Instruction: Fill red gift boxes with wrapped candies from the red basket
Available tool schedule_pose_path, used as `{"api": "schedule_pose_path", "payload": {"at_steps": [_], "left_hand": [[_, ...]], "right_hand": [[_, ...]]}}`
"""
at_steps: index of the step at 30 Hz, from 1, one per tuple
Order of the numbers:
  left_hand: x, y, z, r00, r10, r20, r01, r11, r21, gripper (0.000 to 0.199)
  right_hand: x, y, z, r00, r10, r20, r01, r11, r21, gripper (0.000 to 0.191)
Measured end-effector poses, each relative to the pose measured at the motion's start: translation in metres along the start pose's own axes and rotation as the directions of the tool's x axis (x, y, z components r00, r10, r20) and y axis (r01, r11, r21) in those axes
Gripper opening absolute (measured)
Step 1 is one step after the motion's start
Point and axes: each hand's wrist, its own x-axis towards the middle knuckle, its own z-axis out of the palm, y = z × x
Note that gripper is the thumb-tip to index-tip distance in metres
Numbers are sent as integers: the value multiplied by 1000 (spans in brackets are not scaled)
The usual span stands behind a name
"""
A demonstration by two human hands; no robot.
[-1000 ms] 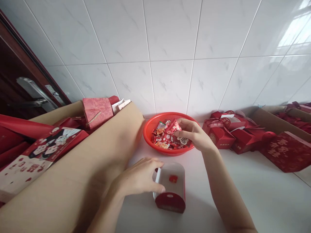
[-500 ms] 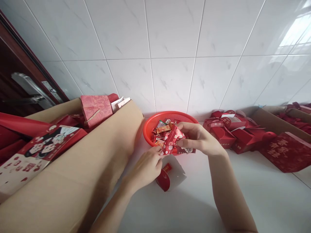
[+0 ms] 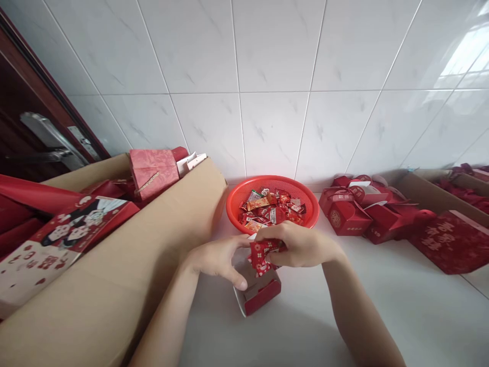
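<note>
Red flowered candy packets point(image 3: 261, 255) are pinched in my right hand point(image 3: 296, 244), over the opening of a small red box point(image 3: 263, 298). The box stands on the pale surface with its grey inside facing up. My left hand point(image 3: 221, 260) is at the box's left side, thumb and fingers spread around its edge; its fingertips are partly hidden behind the box and packets. Just behind both hands sits a red plastic basket point(image 3: 234, 204) holding several wrapped candies point(image 3: 262, 203).
A large cardboard box point(image 3: 153, 239) with red bags and boxes fills the left. Several red gift boxes point(image 3: 348, 216) stand at the right, beside a dark red bag point(image 3: 451, 242) and another carton point(image 3: 431, 183). A tiled wall point(image 3: 271, 132) rises behind.
My right hand has brought the packets from over the basket down to the small box. My left hand has left the packets and opened around the box, which now stands turned and opening upward.
</note>
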Motion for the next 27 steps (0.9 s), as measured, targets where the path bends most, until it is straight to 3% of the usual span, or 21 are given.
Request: {"api": "schedule_pose_path", "payload": {"at_steps": [4,11,14,16,18,20,23,27], "left_hand": [[4,-5,3,999,25,31,-22,995,-96,68],[-3,12,4,998,-31,-52,35,996,81,62],[-6,21,6,995,-61,-75,72,987,144,50],[-7,24,7,993,-71,-95,84,986,146,52],[-7,24,8,989,-81,-121,101,981,166,66],[-7,24,7,985,-103,-136,131,968,215,78],[-7,24,6,982,-135,-134,169,943,287,83],[-7,24,6,983,-135,-127,168,939,301,81]], "right_hand": [[1,-2,6,995,-9,95,16,996,-82,27],[1,-9,0,992,-40,-120,51,994,96,12],[4,-9,3,991,-107,-80,118,982,149,12],[7,-7,7,992,-123,-19,124,984,125,11],[9,-6,10,998,-59,28,58,997,51,12],[8,-4,10,996,79,34,-77,995,-58,14],[5,-3,6,960,279,-16,-277,944,-180,15],[2,-2,3,933,360,14,-352,919,-178,14]]}}
